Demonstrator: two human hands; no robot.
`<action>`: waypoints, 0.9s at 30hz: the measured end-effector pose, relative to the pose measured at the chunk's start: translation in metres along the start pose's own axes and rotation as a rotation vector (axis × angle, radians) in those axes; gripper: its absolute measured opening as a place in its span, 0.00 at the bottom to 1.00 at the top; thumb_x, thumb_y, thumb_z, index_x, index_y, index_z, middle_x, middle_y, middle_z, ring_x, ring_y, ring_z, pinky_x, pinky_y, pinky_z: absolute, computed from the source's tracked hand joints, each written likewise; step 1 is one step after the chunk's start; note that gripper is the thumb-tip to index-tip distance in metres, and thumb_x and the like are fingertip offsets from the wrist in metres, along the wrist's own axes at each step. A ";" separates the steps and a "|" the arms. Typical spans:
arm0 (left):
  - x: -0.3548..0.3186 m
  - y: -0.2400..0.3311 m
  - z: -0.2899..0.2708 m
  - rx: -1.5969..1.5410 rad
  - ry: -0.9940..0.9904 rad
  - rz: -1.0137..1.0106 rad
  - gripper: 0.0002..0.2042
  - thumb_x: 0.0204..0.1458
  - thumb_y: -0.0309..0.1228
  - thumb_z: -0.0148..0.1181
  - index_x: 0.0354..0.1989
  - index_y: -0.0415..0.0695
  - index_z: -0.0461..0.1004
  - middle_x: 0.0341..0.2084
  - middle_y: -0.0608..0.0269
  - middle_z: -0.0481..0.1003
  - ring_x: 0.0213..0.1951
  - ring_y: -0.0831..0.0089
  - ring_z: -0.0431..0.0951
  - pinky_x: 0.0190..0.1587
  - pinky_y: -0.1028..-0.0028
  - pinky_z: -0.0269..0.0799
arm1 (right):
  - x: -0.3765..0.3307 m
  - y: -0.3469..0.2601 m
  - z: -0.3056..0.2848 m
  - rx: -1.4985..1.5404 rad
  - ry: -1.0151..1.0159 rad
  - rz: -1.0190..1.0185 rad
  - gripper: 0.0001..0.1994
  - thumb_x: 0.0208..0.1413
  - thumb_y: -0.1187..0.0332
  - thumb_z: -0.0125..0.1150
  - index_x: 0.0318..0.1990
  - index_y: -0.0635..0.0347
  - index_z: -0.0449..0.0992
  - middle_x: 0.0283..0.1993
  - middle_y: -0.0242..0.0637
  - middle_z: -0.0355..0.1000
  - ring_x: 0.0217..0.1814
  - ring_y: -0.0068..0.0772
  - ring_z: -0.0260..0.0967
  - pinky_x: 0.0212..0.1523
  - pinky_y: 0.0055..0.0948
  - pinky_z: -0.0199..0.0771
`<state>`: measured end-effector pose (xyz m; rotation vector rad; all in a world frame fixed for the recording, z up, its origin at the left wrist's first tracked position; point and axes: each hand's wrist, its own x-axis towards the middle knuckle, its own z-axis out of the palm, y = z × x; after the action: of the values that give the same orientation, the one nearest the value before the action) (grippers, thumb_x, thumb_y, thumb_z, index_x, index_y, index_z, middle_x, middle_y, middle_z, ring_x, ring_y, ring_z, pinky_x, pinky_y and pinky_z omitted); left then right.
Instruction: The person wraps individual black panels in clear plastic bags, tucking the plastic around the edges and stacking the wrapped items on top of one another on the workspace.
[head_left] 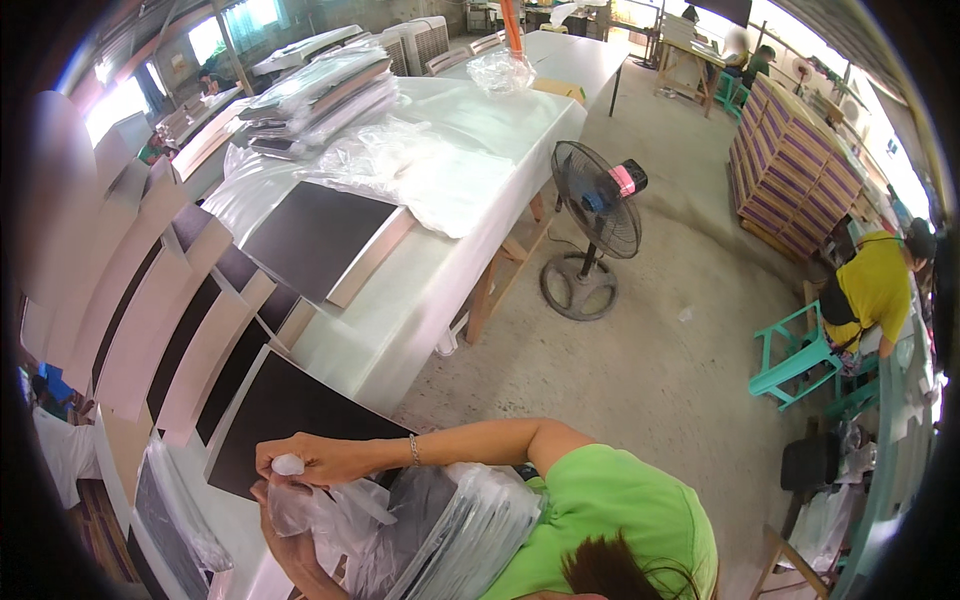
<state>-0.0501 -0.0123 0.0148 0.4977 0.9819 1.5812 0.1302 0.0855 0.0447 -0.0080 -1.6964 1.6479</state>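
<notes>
My right hand [305, 460], a bracelet on its wrist, pinches a clear plastic bag [318, 512] at its upper edge, and a white bunched bit shows at the fingers. Just below, my left hand [283, 528] is closed on the same bag; its fingers are partly hidden behind the film. Beneath both hands lies a flat black panel [290, 405] with pale edges. A stack of clear plastic bags [470, 535] rests against my green shirt, beside the bag I hold.
Several pale-edged black panels [185, 345] lean in a row at the left. Another black panel [318, 235] lies on the white table [380, 345], before plastic film [420, 175] and piled sheets [320, 95]. A floor fan [597, 200] stands beyond. At right, a person in yellow [868, 290] bends near green stools [795, 365].
</notes>
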 end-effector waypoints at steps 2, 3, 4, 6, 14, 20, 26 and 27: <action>0.004 0.014 -0.009 0.230 0.159 0.155 0.11 0.57 0.41 0.53 0.38 0.47 0.68 0.31 0.68 0.68 0.36 0.77 0.69 0.42 0.75 0.65 | 0.000 -0.002 -0.003 -0.082 -0.009 -0.075 0.03 0.55 0.74 0.49 0.33 0.61 0.62 0.24 0.33 0.66 0.20 0.25 0.62 0.20 0.27 0.60; 0.018 0.027 -0.061 0.426 0.044 0.312 0.07 0.56 0.35 0.54 0.34 0.45 0.68 0.29 0.69 0.66 0.33 0.78 0.68 0.40 0.77 0.63 | 0.002 -0.006 -0.002 -0.121 -0.021 -0.119 0.04 0.56 0.73 0.50 0.33 0.61 0.62 0.23 0.33 0.66 0.20 0.27 0.62 0.20 0.28 0.60; 0.026 0.026 -0.061 0.741 0.198 0.486 0.07 0.55 0.33 0.55 0.35 0.43 0.68 0.30 0.67 0.66 0.36 0.76 0.68 0.42 0.76 0.63 | 0.001 -0.004 -0.009 -0.173 -0.001 -0.072 0.05 0.56 0.71 0.50 0.32 0.61 0.62 0.23 0.34 0.67 0.20 0.28 0.63 0.20 0.28 0.60; 0.018 0.032 -0.036 1.097 0.294 0.751 0.08 0.54 0.30 0.56 0.37 0.40 0.69 0.33 0.64 0.68 0.40 0.73 0.68 0.46 0.74 0.61 | 0.003 0.001 -0.011 -0.271 0.008 -0.005 0.07 0.58 0.68 0.49 0.32 0.62 0.63 0.22 0.36 0.67 0.20 0.32 0.64 0.21 0.29 0.60; -0.014 0.017 -0.020 0.802 -0.035 0.214 0.23 0.59 0.38 0.45 0.60 0.42 0.55 0.47 0.56 0.68 0.50 0.66 0.67 0.55 0.67 0.58 | 0.007 0.015 -0.011 -0.099 -0.127 0.192 0.12 0.50 0.62 0.61 0.32 0.62 0.71 0.24 0.36 0.69 0.27 0.27 0.68 0.26 0.31 0.65; 0.002 0.015 0.002 0.067 0.109 0.018 0.25 0.59 0.43 0.42 0.62 0.45 0.53 0.41 0.57 0.71 0.48 0.63 0.67 0.55 0.65 0.59 | -0.030 0.005 -0.028 0.594 -0.337 0.227 0.14 0.44 0.60 0.68 0.32 0.60 0.74 0.27 0.33 0.71 0.28 0.22 0.67 0.26 0.22 0.68; 0.022 -0.002 0.011 0.137 0.043 0.022 0.25 0.59 0.44 0.43 0.62 0.44 0.53 0.38 0.60 0.71 0.45 0.65 0.68 0.53 0.65 0.60 | -0.030 -0.011 -0.051 1.380 -0.080 0.269 0.21 0.55 0.47 0.53 0.47 0.51 0.71 0.32 0.28 0.72 0.20 0.15 0.66 0.13 0.14 0.64; 0.024 -0.003 0.011 0.138 0.035 0.026 0.26 0.58 0.44 0.43 0.62 0.44 0.53 0.37 0.60 0.71 0.45 0.65 0.68 0.53 0.65 0.60 | -0.034 -0.013 -0.055 1.213 -0.068 0.377 0.22 0.54 0.46 0.54 0.47 0.52 0.70 0.32 0.29 0.72 0.19 0.14 0.65 0.13 0.14 0.63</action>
<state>-0.0460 0.0137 0.0138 0.5812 1.1203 1.5565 0.1889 0.1137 0.0320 0.3276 -0.5120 2.7290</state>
